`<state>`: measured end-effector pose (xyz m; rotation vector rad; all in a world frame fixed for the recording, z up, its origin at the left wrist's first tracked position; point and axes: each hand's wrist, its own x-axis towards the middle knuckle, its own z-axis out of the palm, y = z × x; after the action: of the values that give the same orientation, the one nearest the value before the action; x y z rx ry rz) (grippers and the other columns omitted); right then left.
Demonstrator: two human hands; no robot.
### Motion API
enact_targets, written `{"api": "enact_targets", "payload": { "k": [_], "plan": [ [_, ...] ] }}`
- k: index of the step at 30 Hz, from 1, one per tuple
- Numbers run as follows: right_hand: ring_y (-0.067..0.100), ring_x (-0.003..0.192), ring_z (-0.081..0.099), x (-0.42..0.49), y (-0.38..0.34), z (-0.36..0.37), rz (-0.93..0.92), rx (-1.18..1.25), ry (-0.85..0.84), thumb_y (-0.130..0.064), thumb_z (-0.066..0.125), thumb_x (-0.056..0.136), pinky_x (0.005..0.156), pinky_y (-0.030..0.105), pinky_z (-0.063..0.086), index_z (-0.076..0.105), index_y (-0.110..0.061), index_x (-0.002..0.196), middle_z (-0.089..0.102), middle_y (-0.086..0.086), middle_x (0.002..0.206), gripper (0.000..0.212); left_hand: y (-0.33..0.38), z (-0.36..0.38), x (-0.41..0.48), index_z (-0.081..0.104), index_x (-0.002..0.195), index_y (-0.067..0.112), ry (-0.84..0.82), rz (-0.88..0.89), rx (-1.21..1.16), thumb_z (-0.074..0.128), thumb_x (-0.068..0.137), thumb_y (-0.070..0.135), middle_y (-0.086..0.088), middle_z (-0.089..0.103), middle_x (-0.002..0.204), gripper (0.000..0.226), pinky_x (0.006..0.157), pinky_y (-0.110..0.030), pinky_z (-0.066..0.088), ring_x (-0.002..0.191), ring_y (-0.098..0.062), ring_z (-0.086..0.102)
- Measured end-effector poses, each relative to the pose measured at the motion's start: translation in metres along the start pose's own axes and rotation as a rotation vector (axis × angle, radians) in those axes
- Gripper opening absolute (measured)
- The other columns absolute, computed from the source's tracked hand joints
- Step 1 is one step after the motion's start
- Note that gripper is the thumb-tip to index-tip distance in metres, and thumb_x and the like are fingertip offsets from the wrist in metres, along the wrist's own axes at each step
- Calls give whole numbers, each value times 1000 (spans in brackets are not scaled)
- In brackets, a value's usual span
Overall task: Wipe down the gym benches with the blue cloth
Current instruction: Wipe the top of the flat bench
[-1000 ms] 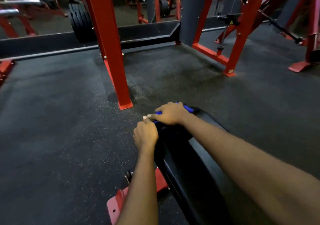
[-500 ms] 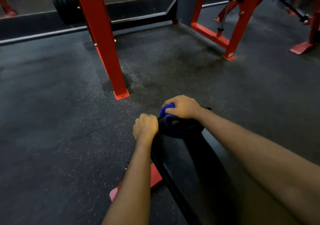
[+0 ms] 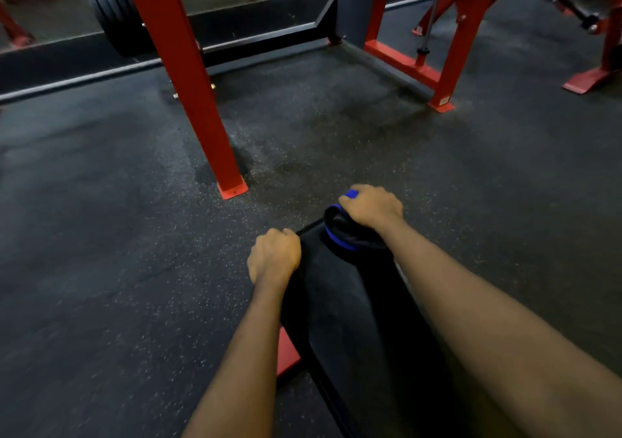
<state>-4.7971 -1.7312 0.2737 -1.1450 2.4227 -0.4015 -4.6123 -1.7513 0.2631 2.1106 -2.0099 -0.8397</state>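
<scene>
A black padded gym bench runs from the bottom of the view up to the middle. My right hand grips the bunched blue cloth at the bench's far end, fingers curled over it. The cloth looks dark with bright blue edges, and part of it is hidden under the hand. My left hand is curled round the bench's left edge near that same end.
A red steel upright stands on the speckled rubber floor just beyond the bench, left of centre. More red machine frames stand at the back right. A stack of black weight plates sits at the back left. A red bench foot shows below the pad.
My right hand has bunched the cloth and shifted it right, toward the bench's far right corner. My left hand has stayed on the left edge. The view has tilted down a little.
</scene>
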Motion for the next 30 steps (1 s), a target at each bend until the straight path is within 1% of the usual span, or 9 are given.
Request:
{"api": "enact_targets", "payload": {
  "k": [3, 5, 9, 13, 15, 19, 25, 28, 30],
  "plan": [
    [33, 119, 56, 16, 5, -11, -12, 75, -148, -64, 50, 78, 100, 37, 43, 65, -36, 119, 61, 7, 133, 52, -1, 0, 0, 58, 125, 4, 6, -2, 7, 31, 98, 33, -19, 59, 126, 47, 89, -41, 41, 112, -36, 56],
    [32, 115, 58, 9, 21, -10, -21, 108, -108, -66, 47, 73, 99, 38, 46, 65, -37, 113, 64, 3, 128, 53, -1, 0, 2, 58, 124, 4, 16, -1, 6, 32, 98, 33, -18, 60, 125, 47, 90, -41, 42, 110, -36, 57],
    [35, 112, 58, -22, 61, -8, 109, 202, 11, -52, 50, 89, 92, 38, 44, 61, -32, 113, 64, 10, 123, 33, 0, 2, 5, 58, 123, 5, 25, 2, 14, 32, 98, 33, -18, 60, 124, 47, 87, -41, 41, 110, -35, 57],
    [40, 118, 54, -25, 51, -4, 213, 39, 112, -51, 41, 92, 96, 43, 42, 57, -29, 124, 58, 17, 130, 42, 1, 2, 7, 58, 123, 4, 27, 6, 34, 31, 98, 32, -19, 60, 124, 46, 81, -39, 37, 109, -35, 57],
    [39, 122, 52, -13, 33, -10, 180, 56, 63, -50, 41, 92, 100, 42, 41, 58, -31, 127, 55, 15, 136, 43, 0, 2, 6, 58, 122, 3, 28, 10, 26, 32, 98, 31, -19, 61, 123, 46, 79, -38, 35, 107, -34, 57],
    [31, 114, 59, 11, 47, -12, 32, 234, -97, -54, 50, 86, 102, 41, 45, 69, -39, 98, 66, 4, 125, 28, -2, 4, 5, 58, 124, 4, 22, 11, 14, 32, 98, 33, -19, 60, 125, 46, 87, -41, 41, 111, -35, 56],
    [36, 117, 56, -65, 104, -17, 75, 164, 15, -49, 49, 94, 97, 42, 45, 58, -44, 127, 63, 9, 127, 35, 0, 5, 6, 57, 124, 3, 23, 19, 22, 33, 98, 32, -21, 58, 127, 46, 91, -42, 42, 113, -38, 55],
    [40, 115, 55, -72, 103, -16, 166, 73, 46, -53, 43, 94, 93, 42, 43, 58, -40, 122, 61, 15, 126, 34, 2, 3, 7, 56, 127, 2, 9, 25, 41, 33, 99, 31, -22, 57, 129, 46, 94, -42, 42, 116, -39, 54],
    [38, 118, 55, -56, 90, -21, 168, 159, 14, -52, 43, 94, 96, 41, 42, 61, -34, 120, 60, 13, 129, 36, 9, 2, 7, 59, 122, 3, 17, 85, 56, 35, 98, 28, -22, 59, 125, 41, 92, -42, 44, 113, -39, 55]
  ]
}}
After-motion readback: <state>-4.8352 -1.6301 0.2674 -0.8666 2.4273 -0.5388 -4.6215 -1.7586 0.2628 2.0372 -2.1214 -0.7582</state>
